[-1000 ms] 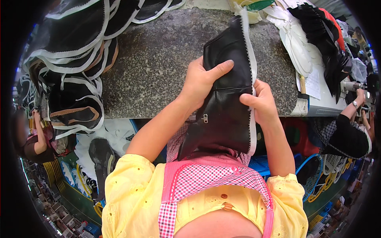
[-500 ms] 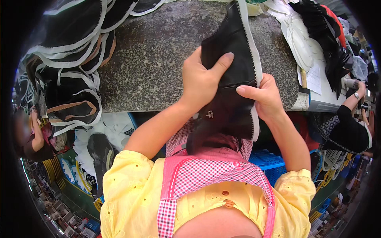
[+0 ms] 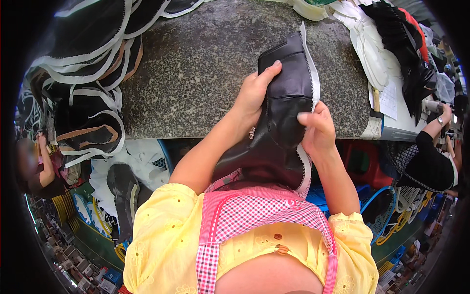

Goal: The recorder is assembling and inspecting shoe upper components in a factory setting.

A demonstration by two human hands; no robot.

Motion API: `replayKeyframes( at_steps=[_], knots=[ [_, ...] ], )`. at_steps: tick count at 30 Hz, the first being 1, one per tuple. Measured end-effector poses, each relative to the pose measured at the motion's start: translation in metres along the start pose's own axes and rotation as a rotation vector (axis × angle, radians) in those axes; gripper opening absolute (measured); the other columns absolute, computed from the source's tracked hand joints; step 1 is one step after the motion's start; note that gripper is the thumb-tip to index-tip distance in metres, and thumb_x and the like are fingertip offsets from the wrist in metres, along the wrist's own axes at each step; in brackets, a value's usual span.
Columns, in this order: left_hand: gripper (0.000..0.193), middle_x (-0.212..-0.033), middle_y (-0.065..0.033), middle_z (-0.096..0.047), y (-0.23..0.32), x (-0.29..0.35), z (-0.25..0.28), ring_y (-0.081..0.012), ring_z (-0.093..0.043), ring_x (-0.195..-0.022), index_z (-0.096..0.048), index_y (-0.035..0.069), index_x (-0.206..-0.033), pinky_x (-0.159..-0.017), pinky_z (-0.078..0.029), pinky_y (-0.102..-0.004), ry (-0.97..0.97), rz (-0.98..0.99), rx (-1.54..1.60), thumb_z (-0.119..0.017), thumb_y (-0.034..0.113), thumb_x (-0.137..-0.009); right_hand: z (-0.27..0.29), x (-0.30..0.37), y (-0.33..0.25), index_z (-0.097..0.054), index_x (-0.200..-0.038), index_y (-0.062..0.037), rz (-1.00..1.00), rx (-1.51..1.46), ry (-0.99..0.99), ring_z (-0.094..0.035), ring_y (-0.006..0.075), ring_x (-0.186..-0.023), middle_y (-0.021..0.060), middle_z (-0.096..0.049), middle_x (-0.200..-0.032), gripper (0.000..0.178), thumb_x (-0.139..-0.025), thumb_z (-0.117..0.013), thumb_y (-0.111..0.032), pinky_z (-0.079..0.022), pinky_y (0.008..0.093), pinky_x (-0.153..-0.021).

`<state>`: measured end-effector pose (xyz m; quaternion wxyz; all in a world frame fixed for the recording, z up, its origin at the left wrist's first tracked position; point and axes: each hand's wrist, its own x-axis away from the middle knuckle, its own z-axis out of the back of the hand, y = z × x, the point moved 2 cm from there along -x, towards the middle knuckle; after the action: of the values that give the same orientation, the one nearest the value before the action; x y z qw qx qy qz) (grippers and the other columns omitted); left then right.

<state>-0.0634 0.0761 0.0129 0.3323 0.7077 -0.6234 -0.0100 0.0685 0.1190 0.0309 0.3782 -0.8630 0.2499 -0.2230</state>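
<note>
I lose most fingers of the left grip (image 3: 250,98) behind the black leather piece (image 3: 290,109); the thumb (image 3: 304,118) of the right grip (image 3: 319,130) is blurred on my feed; the top edge crops the stacked black pieces (image 3: 93,32), and the far lower-left clutter (image 3: 83,267) is too small to tell

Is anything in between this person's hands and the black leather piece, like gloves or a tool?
Nothing visible is. The bare left hand grips the black leather piece directly, thumb on top. The right hand, also bare, is at its white-trimmed edge; its thumb is blurred, so exact contact is hard to tell.
</note>
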Motion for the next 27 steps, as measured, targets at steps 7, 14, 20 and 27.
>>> replayKeyframes(
  at_steps=[7,14,20,27],
  knots=[
    [0.027,-0.086,-0.0054,-0.060,0.018,0.008,-0.003,-0.0110,-0.057,-0.070,-0.057,0.000,-0.095,-0.064,-0.047,-0.0247,0.103,-0.268,-0.292,-0.057,0.025,-0.084,-0.002,-0.003,0.002,-0.057,-0.096,0.0041,0.008,-0.031,0.059,-0.060,0.0134,-0.078,0.0089,-0.062,-0.089,0.021,-0.077,-0.058,-0.004,-0.048,0.0257,-0.073],
    [0.026,-0.082,-0.0057,-0.061,0.008,0.005,0.002,-0.0110,-0.057,-0.068,-0.057,0.000,-0.092,-0.062,-0.048,-0.0244,0.119,-0.261,-0.293,-0.058,0.025,-0.083,-0.003,0.009,0.004,-0.053,-0.101,0.0050,0.096,0.029,-0.002,-0.059,0.0159,-0.083,0.0114,-0.061,-0.095,0.030,-0.074,-0.061,-0.005,-0.047,0.0281,-0.078],
    [0.024,-0.077,-0.0034,-0.062,0.007,0.018,-0.024,-0.0070,-0.054,-0.068,-0.059,-0.003,-0.085,-0.062,-0.045,-0.0235,0.208,-0.702,-0.592,-0.060,0.021,-0.082,0.002,0.001,0.005,-0.054,-0.100,0.0039,-0.139,0.065,0.106,-0.060,0.0166,-0.079,0.0106,-0.061,-0.093,0.039,-0.067,-0.070,-0.009,-0.049,0.0298,-0.072],
    [0.021,-0.079,-0.0035,-0.061,0.007,0.019,-0.018,-0.0076,-0.054,-0.068,-0.060,-0.001,-0.088,-0.062,-0.045,-0.0231,0.193,-0.441,-0.354,-0.060,0.019,-0.082,-0.013,0.009,-0.003,-0.056,-0.097,0.0042,-0.069,0.146,0.074,-0.060,0.0167,-0.078,0.0098,-0.061,-0.089,0.032,-0.067,-0.065,-0.003,-0.049,0.0294,-0.072]
  ],
)
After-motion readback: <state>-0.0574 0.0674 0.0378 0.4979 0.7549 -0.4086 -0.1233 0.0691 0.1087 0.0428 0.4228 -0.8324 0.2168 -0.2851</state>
